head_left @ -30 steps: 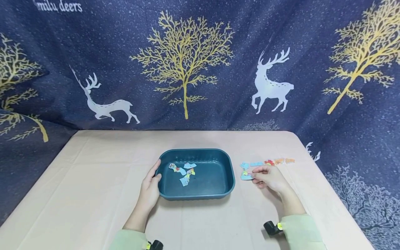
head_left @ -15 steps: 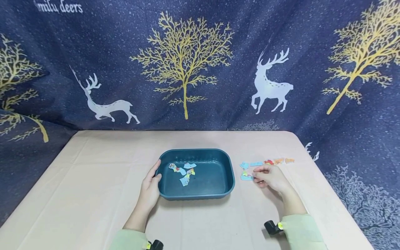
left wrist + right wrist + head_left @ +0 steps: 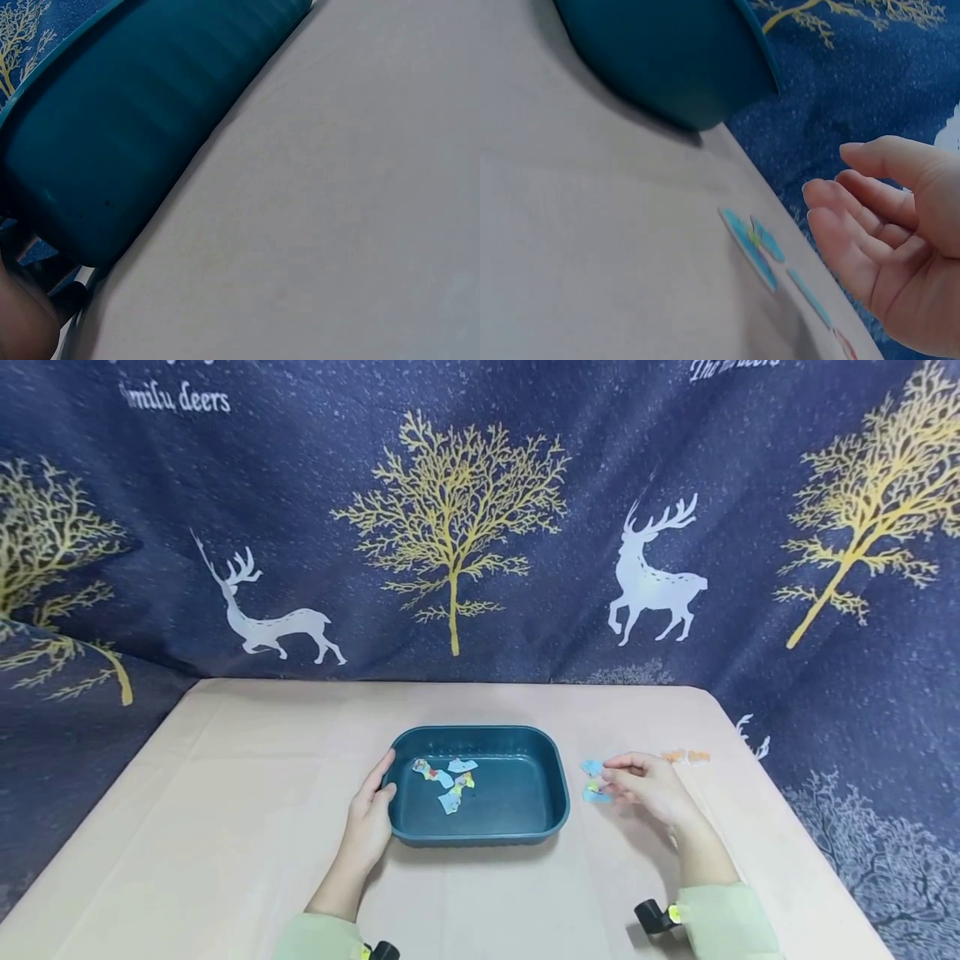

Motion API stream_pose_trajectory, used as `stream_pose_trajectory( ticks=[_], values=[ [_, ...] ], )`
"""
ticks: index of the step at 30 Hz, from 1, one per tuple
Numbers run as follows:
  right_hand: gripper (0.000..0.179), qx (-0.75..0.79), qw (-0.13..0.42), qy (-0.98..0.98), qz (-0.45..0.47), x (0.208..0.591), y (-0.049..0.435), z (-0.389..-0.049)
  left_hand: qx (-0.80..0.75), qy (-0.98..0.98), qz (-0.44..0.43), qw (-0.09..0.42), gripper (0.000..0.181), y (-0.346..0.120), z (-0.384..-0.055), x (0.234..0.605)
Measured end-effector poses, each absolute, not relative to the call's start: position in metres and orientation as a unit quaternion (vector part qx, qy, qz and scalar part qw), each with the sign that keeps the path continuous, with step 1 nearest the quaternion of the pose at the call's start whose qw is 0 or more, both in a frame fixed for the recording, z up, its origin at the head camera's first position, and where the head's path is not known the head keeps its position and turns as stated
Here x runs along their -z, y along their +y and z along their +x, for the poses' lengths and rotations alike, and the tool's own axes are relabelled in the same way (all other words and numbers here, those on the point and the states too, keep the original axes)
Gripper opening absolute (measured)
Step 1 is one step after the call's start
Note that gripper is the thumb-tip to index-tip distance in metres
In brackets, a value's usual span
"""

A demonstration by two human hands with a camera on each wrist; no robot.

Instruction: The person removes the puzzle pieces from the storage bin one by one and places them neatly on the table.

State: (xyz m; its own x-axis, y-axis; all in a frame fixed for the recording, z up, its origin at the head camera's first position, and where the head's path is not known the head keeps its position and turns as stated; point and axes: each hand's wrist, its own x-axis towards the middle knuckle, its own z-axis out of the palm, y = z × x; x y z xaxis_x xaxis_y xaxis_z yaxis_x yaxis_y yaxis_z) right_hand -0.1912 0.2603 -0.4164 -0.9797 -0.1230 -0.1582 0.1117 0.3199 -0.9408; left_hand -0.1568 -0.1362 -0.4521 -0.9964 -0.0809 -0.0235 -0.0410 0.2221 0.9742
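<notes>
A dark teal rectangular tray [image 3: 480, 839] stands mid-table. My left hand [image 3: 370, 827] grips its left end, thumb at the rim. Inside lie 3 printed puzzle pieces, one with a yellow part [image 3: 452, 799]. To the right of the tray, my right hand [image 3: 651, 789] hovers over the table with loosely bent fingers and holds nothing. Beneath its fingertips lie light blue puzzle pieces [image 3: 596, 796]; the right wrist view shows a gap between the hand [image 3: 900, 244] and a blue piece [image 3: 748, 251]. Part of the row of pieces is hidden behind the hand in the head view.
Orange puzzle pieces [image 3: 698, 757] lie at the right end of the row. A pale cloth covers the table [image 3: 225, 827]. Behind it hangs a dark blue curtain [image 3: 525, 635] printed with deer and trees. A black camera [image 3: 655, 916] sits at the right wrist.
My right hand has let go of the light blue puzzle piece and lifted slightly. The head view has shifted a little. My left hand stays on the tray.
</notes>
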Motion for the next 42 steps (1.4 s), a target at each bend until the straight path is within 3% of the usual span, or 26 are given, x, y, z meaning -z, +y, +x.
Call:
stream_pose_trajectory(
  ticks=[15,42],
  values=[
    [0.045,0.595,0.093,0.796,-0.058,0.392,0.226,-0.195,0.621,-0.782,0.043,0.017,0.049,-0.137,-0.156,0.453],
    [0.033,0.563,0.167,0.793,-0.162,0.378,0.135,-0.213,0.618,-0.784,0.044,0.027,0.047,-0.139,-0.157,0.456]
  ],
)
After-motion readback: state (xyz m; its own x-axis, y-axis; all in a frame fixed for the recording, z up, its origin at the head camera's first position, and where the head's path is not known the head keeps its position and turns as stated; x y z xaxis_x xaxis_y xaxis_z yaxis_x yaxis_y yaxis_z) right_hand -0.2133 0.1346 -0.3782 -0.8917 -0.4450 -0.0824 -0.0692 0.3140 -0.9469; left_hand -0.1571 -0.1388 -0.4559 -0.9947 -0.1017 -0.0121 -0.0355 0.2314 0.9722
